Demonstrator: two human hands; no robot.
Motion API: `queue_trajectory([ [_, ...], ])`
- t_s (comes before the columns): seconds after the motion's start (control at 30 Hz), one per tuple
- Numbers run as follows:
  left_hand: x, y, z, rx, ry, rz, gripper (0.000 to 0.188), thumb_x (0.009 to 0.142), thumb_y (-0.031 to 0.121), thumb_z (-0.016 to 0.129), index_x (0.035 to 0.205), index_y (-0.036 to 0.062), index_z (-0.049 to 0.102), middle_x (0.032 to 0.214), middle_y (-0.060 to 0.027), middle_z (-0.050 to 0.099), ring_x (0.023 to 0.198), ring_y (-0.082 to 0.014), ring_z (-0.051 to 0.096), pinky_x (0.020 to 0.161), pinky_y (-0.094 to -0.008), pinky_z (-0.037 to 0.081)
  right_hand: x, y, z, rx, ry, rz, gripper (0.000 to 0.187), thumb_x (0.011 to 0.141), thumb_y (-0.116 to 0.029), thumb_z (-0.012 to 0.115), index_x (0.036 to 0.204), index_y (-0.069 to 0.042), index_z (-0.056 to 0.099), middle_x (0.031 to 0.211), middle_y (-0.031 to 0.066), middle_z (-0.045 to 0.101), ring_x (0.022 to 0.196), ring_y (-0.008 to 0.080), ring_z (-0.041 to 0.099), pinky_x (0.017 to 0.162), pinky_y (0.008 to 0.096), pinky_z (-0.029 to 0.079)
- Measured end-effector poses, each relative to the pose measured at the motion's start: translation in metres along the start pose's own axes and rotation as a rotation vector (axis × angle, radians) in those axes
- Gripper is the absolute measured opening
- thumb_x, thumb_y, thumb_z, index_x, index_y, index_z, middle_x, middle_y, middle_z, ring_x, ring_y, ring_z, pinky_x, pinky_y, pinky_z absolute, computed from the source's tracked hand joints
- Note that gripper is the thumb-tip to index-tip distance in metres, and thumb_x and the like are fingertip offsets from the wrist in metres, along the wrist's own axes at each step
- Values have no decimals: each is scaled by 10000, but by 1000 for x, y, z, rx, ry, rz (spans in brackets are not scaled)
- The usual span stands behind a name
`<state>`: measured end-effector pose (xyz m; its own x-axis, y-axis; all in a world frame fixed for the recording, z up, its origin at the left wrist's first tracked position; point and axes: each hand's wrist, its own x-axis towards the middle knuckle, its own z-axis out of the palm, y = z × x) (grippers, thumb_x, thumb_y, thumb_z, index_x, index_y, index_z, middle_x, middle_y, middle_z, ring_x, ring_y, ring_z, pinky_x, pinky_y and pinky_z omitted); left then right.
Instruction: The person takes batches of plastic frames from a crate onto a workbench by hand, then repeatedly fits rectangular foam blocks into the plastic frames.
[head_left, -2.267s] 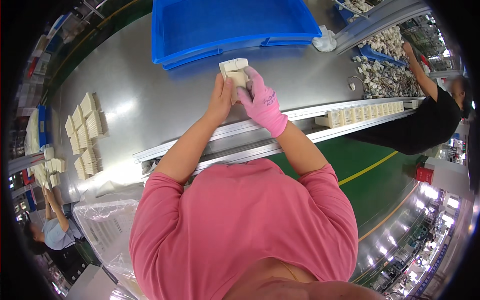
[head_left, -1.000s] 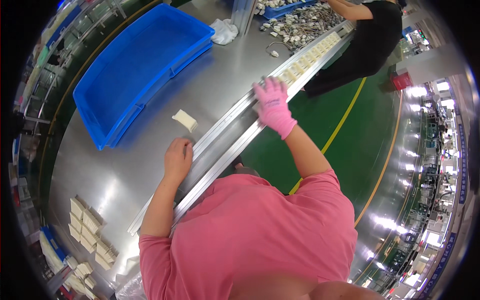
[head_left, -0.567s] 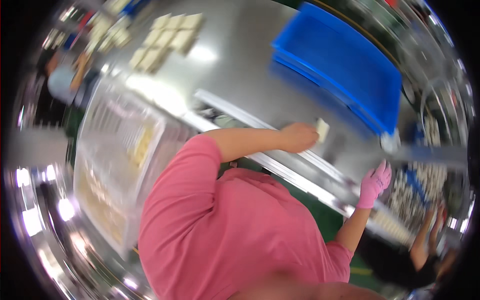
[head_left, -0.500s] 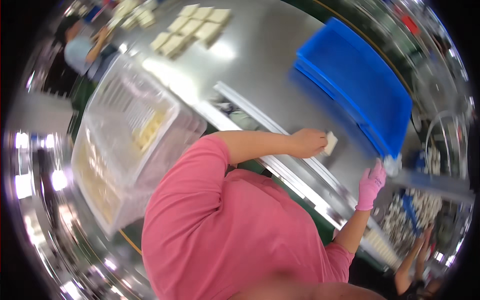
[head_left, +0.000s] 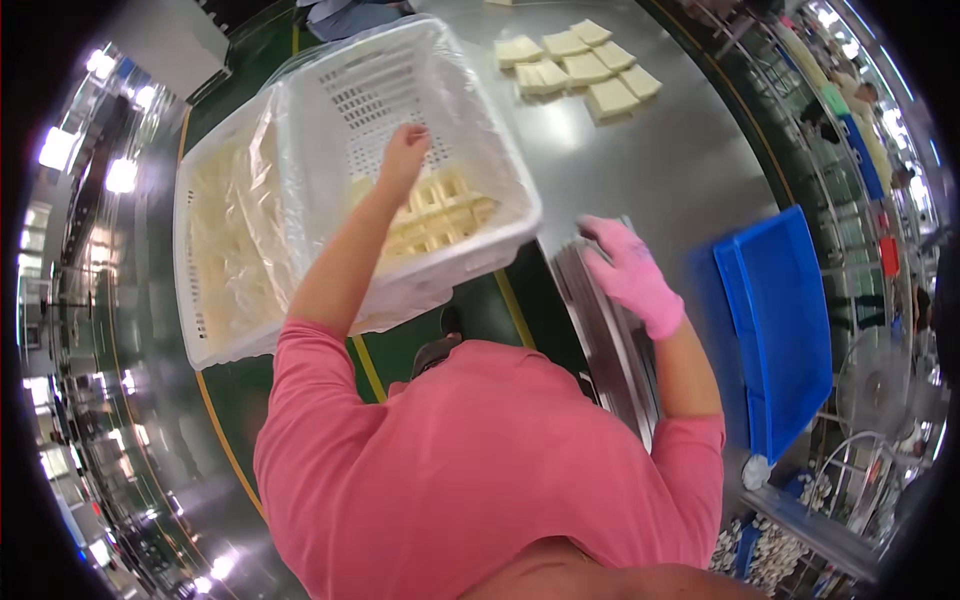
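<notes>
My bare left hand [head_left: 405,158] hangs over the inside of a white perforated basket [head_left: 515,160] lined with clear plastic. Its fingers look drawn together; anything between them does not show. Pale yellow blocks [head_left: 440,215] lie in rows at the basket's near end, below that hand. In a pink glove, my right hand [head_left: 635,275] is over the metal rails [head_left: 605,335] along the table edge, thumb and fingers apart. The fingertips are blurred, and whether they touch the rail I cannot tell.
On the steel table [head_left: 640,170], several pale stacks [head_left: 585,65] stand at the far side. A blue tray [head_left: 780,330] sits at the right. Another lined basket [head_left: 235,220] with pale pieces adjoins on the left. A person [head_left: 355,18] is partly visible beyond the baskets.
My view has swung left toward the baskets. My left hand has moved from the table into the basket; its small white piece no longer shows. My right hand has left the blue tray's corner for the rails.
</notes>
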<state>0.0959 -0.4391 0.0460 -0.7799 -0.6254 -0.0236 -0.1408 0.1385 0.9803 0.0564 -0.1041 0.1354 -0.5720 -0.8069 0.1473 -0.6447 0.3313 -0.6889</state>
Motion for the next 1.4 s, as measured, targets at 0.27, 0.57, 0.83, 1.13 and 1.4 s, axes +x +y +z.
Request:
queue_trajectory([
  [0.27,127,-131,-92,775,-110,-86,352,764,244,472,1053,45,504,1034,-132,549,975,-280,512,829,-369,399,228,-11,150,-51,-329,27,405,726,-204,493,1071,9,496,989,215,552,947,311,529,815,351,412],
  [0.57,102,-189,-108,1227,-194,-232,377,791,196,419,1138,52,458,1225,-155,422,1140,-270,402,917,-434,337,280,82,247,-282,-449,378,387,692,-183,484,1027,9,514,1039,236,532,976,353,514,847,383,403],
  [0.83,100,-160,-109,1216,-542,-647,337,791,157,402,1087,59,529,1183,-157,477,1080,-282,476,903,-416,329,273,201,327,-311,-448,354,403,692,-171,507,1048,11,461,977,238,537,937,352,527,822,400,399],
  [1.13,61,-151,-63,1035,156,-691,401,751,217,464,1114,54,512,1170,-171,452,1051,-305,447,914,-373,338,279,166,311,-393,-458,409,328,730,-163,477,1012,-2,526,979,216,550,935,339,537,795,389,423],
  [1.4,29,-209,-54,407,140,-948,619,703,384,597,1116,-61,476,1225,-204,422,1125,-308,416,941,-377,322,266,102,255,-441,-754,288,311,751,-262,423,897,-70,620,1015,190,555,918,317,546,809,385,425],
])
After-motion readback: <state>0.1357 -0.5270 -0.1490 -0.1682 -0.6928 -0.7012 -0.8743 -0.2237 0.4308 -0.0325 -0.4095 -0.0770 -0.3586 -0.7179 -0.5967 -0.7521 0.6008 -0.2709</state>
